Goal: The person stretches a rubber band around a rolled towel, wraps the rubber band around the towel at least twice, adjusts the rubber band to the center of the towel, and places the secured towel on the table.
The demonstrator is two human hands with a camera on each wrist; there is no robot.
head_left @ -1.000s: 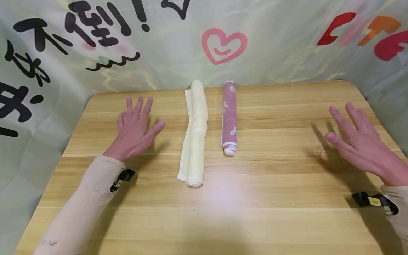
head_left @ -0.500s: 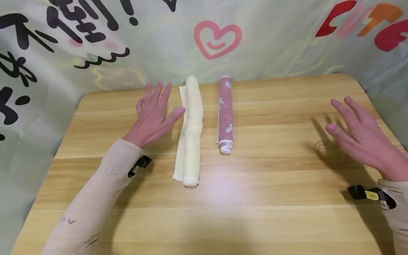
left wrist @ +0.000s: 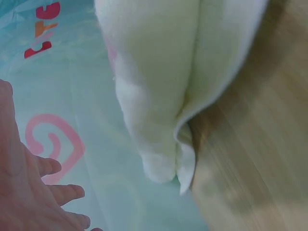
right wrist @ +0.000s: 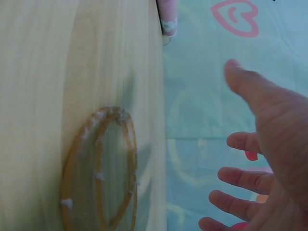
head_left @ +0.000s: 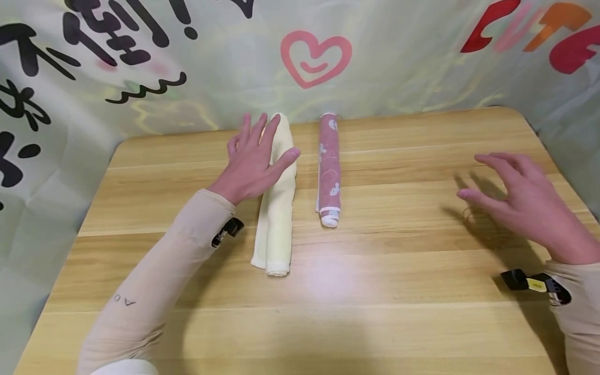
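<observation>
A rolled cream towel [head_left: 279,229], one flap loose along its left side, lies lengthwise on the table. My left hand [head_left: 255,164] is over its far half, fingers spread and straight; in the left wrist view the hand appears apart from the towel [left wrist: 149,72]. To the right lies a shorter, thinner rolled pink towel [head_left: 329,166] with white figures and a white edge. My right hand [head_left: 529,203] hovers at the table's right side, fingers relaxed and holding nothing. Beneath it, brownish rubber bands [right wrist: 110,111] with bits of lint lie on the wood.
The wooden table [head_left: 398,333] reaches back to a printed cloth backdrop [head_left: 403,62] with a pink heart and black lettering. The far ends of both rolls lie close to that cloth. Each wrist wears a small black camera.
My left hand has moved right, from beside the cream towel to above it. The right hand has shifted slightly left, its fingers bending a little more. Both rolls stay in place.
</observation>
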